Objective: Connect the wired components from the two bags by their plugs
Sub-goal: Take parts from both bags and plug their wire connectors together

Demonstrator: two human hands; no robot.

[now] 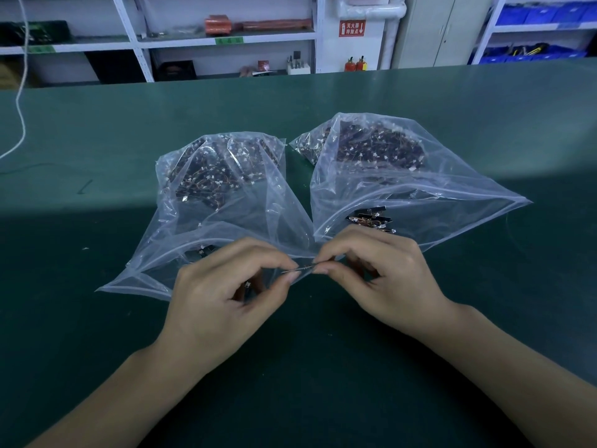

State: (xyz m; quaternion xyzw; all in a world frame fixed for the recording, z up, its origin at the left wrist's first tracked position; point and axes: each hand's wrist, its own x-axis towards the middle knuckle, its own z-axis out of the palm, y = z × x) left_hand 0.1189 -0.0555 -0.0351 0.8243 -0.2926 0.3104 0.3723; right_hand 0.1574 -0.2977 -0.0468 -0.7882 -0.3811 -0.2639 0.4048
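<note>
Green matting (97, 318) covered the whole bench I was looking down on, darker near me, with a lit band across the middle. White cord (20, 92) hung down at far left and trailed onto the mat. Behind the bench I saw white shelving (226, 38) with an orange-red roll, a red wall sign (351, 28), two small red extinguishers (355, 64), a grey cabinet (442, 30) and blue bins (542, 14) at far right.

Two clear plastic bags lay side by side on the mat, mouths toward me. Left bag (226, 202) and right bag (403, 189) each held a heap of small dark wired components with white plugs at the far end; a few loose pieces (371, 219) sat near the mouth of the right bag.

Both hands were low over the mat, just in front of the bag mouths, backs up, forearms coming in from the bottom corners. Left hand (226, 292) had thumb and forefinger pinched, other fingers curled, a small white plug (247, 284) visible under its palm. Right hand (378, 276) pinched likewise. Fingertips of the two hands nearly met, with a thin wire (297, 270) stretched between them. I couldn't tell whether the plugs were mated.
</note>
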